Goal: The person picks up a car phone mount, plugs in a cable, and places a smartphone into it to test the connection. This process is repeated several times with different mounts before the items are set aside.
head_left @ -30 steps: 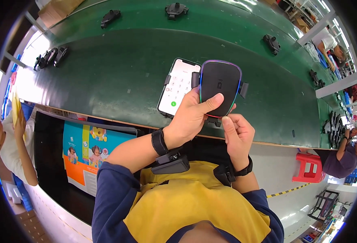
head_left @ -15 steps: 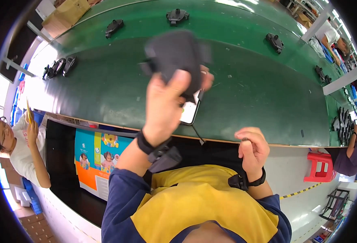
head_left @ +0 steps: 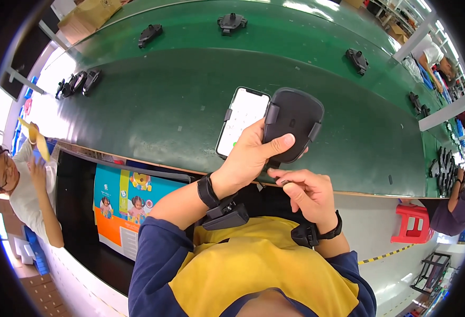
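My left hand (head_left: 253,153) grips a black phone holder (head_left: 296,119) with side clamps, its thumb across the lower front and its fingers mostly behind. A phone (head_left: 244,117) with a lit white screen lies just left of the holder on the green table, and a dark grey clip shows at its left edge. Below the holder's lower end, my right hand (head_left: 311,195) has thumb and forefinger pinched around a small dark piece, too small to name.
Along the far green strip (head_left: 190,33) sit several black holders (head_left: 231,24), with more at the left (head_left: 78,83) and right (head_left: 442,169). A colourful printed sheet (head_left: 132,195) lies at lower left. One person (head_left: 32,195) is at the left; others are at the right. A red stool (head_left: 412,224) stands right.
The holder has come down and to the right, its face now toward me, uncovering the phone. My right hand has moved left, up to the holder's lower end.
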{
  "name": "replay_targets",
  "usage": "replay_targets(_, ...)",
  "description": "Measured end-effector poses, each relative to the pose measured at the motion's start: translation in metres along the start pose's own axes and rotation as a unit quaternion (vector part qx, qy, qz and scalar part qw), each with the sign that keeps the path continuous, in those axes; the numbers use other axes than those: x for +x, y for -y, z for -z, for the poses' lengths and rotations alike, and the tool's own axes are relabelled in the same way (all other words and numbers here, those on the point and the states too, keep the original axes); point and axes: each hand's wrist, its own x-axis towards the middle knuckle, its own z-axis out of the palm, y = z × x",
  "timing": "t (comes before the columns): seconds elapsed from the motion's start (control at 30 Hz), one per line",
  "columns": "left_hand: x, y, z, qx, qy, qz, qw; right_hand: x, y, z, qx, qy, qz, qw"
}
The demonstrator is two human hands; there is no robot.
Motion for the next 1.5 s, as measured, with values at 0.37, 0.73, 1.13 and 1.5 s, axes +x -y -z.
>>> replay_targets(0.37, 0.062, -0.109, 0.097, 0.305, -0.211, -0.108, 0.922, -0.034, -0.071, 0.095, -0.284, -0.350, -0.003, 0.893)
replay_targets(0.73, 0.220, -0.139, 0.252, 0.852, -0.385, -0.066, 0.349, -0.039, -0.078, 0.096, -0.362, -0.385, -0.013, 0.849)
replay_targets(1.13, 0.258, -0.147, 0.222, 0.870, -0.324, 0.076, 0.364, -0.040, -0.076, 0.097, -0.385, -0.371, -0.026, 0.845)
replay_targets(1.5, 0.317, -0.071, 0.207, 0.863, -0.274, -0.009, 0.423, -0.040, -0.076, 0.099, -0.394, -0.383, 0.007, 0.835)
